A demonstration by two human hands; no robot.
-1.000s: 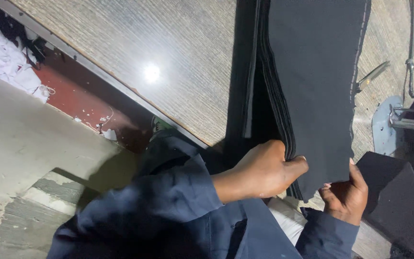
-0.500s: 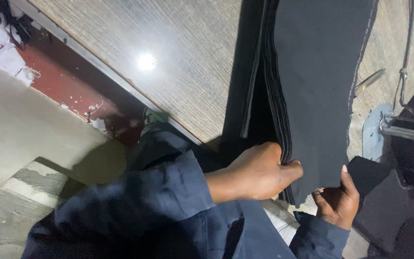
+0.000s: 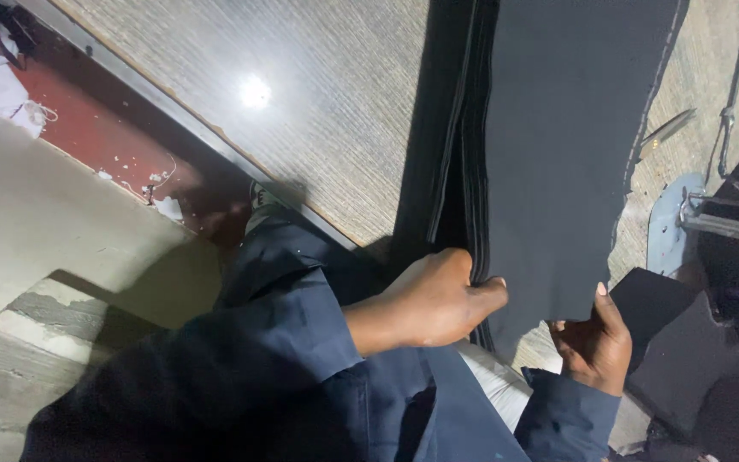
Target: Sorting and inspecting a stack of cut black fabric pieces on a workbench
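While the stack of long dark grey cut fabric panels [image 3: 558, 145] lies on the pale wood-grain table [image 3: 301, 111], its long axis runs straight away from the person, near end at the table's edge. Closed on the layered left edge of that end, the left hand [image 3: 438, 299] pinches several plies. Slightly nearer the body, the right hand [image 3: 596, 346] grips the top panel's lower right corner. No container is in view.

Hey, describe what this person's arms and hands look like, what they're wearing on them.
Both arms are covered by long dark navy sleeves of a plain woven work garment, loose and creased, ending at the wrists. The left hand and right hand are bare: no gloves, and no rings or watch that show. No markings are visible on the sleeves.
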